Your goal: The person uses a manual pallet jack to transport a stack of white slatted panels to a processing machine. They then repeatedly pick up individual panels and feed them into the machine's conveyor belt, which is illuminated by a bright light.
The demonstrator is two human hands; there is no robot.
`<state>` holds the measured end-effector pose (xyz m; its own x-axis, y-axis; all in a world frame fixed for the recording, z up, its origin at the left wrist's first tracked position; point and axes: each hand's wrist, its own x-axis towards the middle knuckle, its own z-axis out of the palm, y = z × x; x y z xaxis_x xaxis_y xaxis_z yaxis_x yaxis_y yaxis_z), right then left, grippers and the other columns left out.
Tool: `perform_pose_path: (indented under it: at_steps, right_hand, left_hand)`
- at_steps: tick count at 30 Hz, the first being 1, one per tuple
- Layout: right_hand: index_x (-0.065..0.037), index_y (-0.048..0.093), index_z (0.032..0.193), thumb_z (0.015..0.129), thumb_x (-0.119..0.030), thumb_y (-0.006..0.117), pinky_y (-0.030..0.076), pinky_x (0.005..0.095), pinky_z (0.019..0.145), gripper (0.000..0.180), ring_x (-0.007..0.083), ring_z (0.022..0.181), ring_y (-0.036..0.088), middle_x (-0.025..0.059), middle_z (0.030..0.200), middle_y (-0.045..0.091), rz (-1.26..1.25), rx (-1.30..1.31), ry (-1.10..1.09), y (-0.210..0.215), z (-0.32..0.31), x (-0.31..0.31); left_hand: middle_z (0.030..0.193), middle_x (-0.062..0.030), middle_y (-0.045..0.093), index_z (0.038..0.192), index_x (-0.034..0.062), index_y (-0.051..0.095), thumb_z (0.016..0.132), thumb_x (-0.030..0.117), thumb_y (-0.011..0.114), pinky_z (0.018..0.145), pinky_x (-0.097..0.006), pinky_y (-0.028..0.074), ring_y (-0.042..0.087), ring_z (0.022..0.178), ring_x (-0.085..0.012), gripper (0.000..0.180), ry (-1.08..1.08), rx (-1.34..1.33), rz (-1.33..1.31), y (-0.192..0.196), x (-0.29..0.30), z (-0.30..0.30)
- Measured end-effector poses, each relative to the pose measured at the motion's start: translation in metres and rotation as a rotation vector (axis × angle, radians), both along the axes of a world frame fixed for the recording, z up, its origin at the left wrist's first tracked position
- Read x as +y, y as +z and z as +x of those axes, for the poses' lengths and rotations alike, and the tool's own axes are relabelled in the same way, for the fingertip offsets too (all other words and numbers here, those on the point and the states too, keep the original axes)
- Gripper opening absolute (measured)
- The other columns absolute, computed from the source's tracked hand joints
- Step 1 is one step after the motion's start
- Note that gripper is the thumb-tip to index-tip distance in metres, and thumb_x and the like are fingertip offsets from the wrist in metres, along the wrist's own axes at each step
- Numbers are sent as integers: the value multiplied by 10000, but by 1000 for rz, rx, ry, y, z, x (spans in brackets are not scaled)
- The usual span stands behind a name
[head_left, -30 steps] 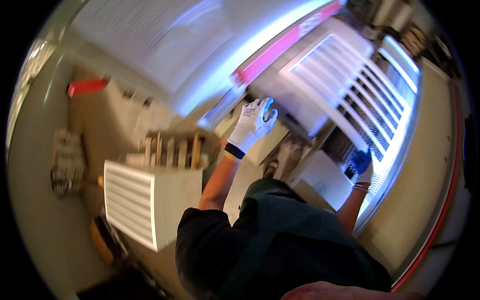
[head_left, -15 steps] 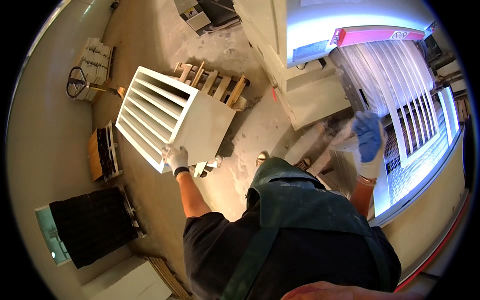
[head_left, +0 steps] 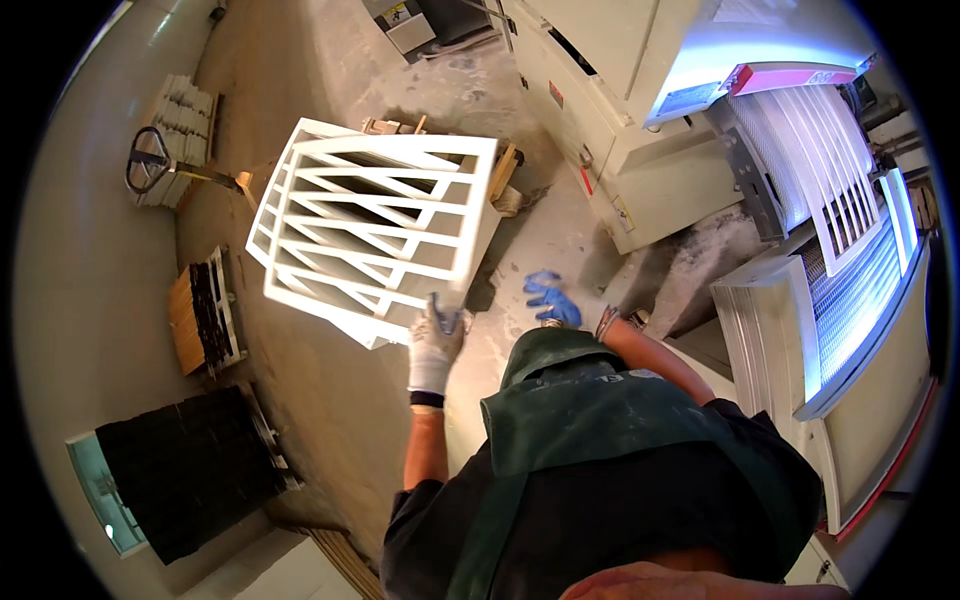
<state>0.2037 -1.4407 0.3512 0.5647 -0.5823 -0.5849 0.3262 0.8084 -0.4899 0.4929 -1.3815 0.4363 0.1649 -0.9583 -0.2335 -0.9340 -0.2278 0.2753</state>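
Observation:
A white slatted frame point(head_left: 375, 228) is tilted across a stack of like frames point(head_left: 270, 215), its slats crossing theirs. My left hand point(head_left: 436, 348), in a pale work glove, is closed on this frame's near right corner. My right hand point(head_left: 552, 300), in a blue-palmed glove, is held over the floor to the right of the stack. Its fingers are spread, with nothing in them. Another slatted frame point(head_left: 828, 222) slopes down from the roller of the lit machine at the right.
Beneath the stack is a wooden pallet point(head_left: 508, 165), with a pallet truck handle point(head_left: 148, 160) at its left. A pale machine cabinet point(head_left: 640, 190) stands ahead right. Farther left are a pallet of white pieces point(head_left: 183, 130) and a black stack point(head_left: 190, 470).
My left hand has gone from the stack's near corner to the tilted frame, which now lies across the stack. My right hand has come left, away from the machine. My view has shifted.

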Motion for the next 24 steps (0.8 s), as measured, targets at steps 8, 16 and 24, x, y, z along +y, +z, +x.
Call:
perform_pose_path:
  at_steps: [8, 16, 24]
  right_hand:
    - [45, 599, 1116, 888, -9, 633, 582, 344, 829, 236, 224, 870, 693, 136, 972, 686, 36, -120, -135, 33, 20, 30]
    - [23, 577, 1144, 869, -38, 690, 568, 290, 750, 303, 162, 811, 683, 95, 942, 694, -386, 90, -201, 179, -20, 14]
    - [44, 561, 1207, 778, 25, 710, 558, 303, 784, 454, 180, 857, 690, 112, 949, 692, -734, 121, -102, 310, -105, 9]
  left_hand:
    - [1284, -229, 575, 1346, 3, 492, 850, 360, 705, 993, -462, 445, 573, 1127, -404, 647, 72, -372, -623, -7, -3, 149]
    - [835, -122, 688, 1023, 10, 672, 897, 652, 547, 690, -330, 493, 649, 744, -214, 666, 826, 239, 37, -28, 46, 262]
    - [842, -132, 660, 1029, -50, 628, 960, 551, 541, 694, -381, 526, 620, 724, -252, 612, 921, 1055, -314, -12, 60, 194]
